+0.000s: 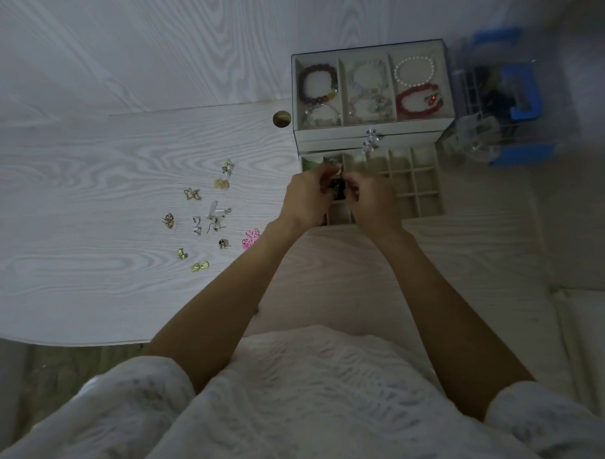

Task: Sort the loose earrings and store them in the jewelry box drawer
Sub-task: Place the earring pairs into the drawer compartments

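While both hands' fingers (pixel 330 189) pinch a dark earring (pixel 337 190), drawer (pixel 426 190) open

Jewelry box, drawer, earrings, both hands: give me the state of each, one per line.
Jewelry box: top tray holding bracelets.
Drawer: pulled open, visible cells mostly bare.
Loose earrings: scattered on table, unsorted.
Left hand: pinching a small dark item.
Right hand: pinching the same item.

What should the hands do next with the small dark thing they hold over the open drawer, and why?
Probably lower the small dark thing into an empty compartment of the drawer. The left hand and right hand pinch it together right above the grid, and many loose earrings on the table wait.
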